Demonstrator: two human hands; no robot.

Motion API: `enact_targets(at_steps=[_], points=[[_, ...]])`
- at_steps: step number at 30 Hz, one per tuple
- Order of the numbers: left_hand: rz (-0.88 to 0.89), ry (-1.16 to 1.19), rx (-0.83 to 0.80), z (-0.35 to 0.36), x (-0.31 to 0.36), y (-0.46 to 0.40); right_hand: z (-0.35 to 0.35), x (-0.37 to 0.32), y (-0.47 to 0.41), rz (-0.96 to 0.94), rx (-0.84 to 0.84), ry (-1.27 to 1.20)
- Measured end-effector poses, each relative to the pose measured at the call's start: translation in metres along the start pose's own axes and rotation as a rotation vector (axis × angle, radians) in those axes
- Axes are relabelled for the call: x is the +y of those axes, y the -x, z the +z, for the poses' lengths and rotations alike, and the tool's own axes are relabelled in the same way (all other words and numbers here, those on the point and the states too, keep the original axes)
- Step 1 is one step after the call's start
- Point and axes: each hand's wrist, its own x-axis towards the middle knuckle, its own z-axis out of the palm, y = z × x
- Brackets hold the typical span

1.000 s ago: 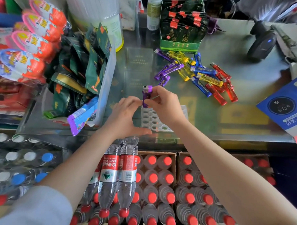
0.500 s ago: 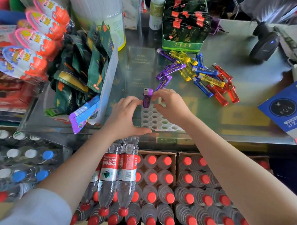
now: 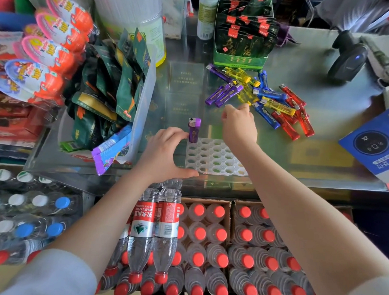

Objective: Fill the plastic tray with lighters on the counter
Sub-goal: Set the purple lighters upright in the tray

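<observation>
Daylit glass shop counter [image 3: 298,173] amid stock

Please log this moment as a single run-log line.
purple lighter upright in tray corner | left hand steadies tray | right hand reaching toward lighter pile, empty

Upper left: egg-shaped sweets [image 3: 49,51], green snack packets [image 3: 116,82] in clear bin. Top centre: green sachet box [image 3: 241,54]. Upper right: barcode scanner [image 3: 346,60]. Bottom: water bottles [image 3: 198,253] (red caps mostly).
</observation>
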Motion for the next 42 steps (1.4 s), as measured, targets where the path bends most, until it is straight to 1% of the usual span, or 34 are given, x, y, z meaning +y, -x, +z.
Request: enact_targets(at_steps=[3, 5, 8, 10, 12, 15, 17, 21, 22, 26, 29, 31, 34, 37, 42], points=[[0.024, -0.011, -0.035, -0.001, -0.001, 0.0, 0.002, 0.01, 0.006, 0.009, 0.083, -0.204], [0.042, -0.008, -0.048, -0.002, -0.003, 0.0, 0.001, 0.013, 0.008, 0.031, 0.076, -0.287], [0.054, 0.004, -0.057, -0.003, -0.004, 0.0, -0.002, 0.018, 0.007, 0.074, 0.007, -0.205], [0.047, 0.006, -0.046, -0.003, -0.003, 0.001, -0.006, 0.02, 0.008, 0.08, -0.024, -0.25], [0.036, -0.005, -0.027, -0.001, -0.003, 0.0, -0.012, 0.02, 0.014, 0.051, -0.04, -0.368], [0.013, -0.013, -0.018, 0.0, -0.001, 0.001, -0.021, 0.018, 0.033, -0.063, -0.006, -0.44], [0.012, -0.007, -0.01, 0.0, -0.001, 0.001, -0.021, 0.016, 0.047, -0.074, -0.018, -0.56], [0.031, -0.003, 0.02, 0.001, -0.002, 0.001, -0.009, 0.009, 0.064, -0.016, -0.118, -0.904], [0.032, -0.001, 0.021, 0.001, -0.002, 0.001, -0.007, 0.006, 0.067, -0.021, -0.111, -0.96], [0.023, 0.011, 0.012, 0.0, -0.002, 0.002, -0.001, -0.005, 0.077, -0.092, 0.009, -1.095], [0.023, 0.005, 0.016, 0.001, -0.003, 0.002, 0.006, -0.011, 0.078, -0.101, 0.0, -1.198], [0.025, 0.008, 0.023, 0.001, -0.003, 0.002, 0.012, -0.014, 0.077, -0.121, 0.005, -1.163], [0.03, 0.02, 0.026, 0.002, -0.003, 0.002, 0.018, -0.014, 0.076, -0.133, 0.081, -0.981], [0.034, 0.02, 0.026, 0.001, -0.003, 0.002, 0.017, -0.014, 0.076, -0.178, 0.134, -0.875], [0.036, 0.019, 0.02, 0.0, -0.002, 0.002, 0.013, -0.013, 0.074, -0.183, 0.197, -0.81]])
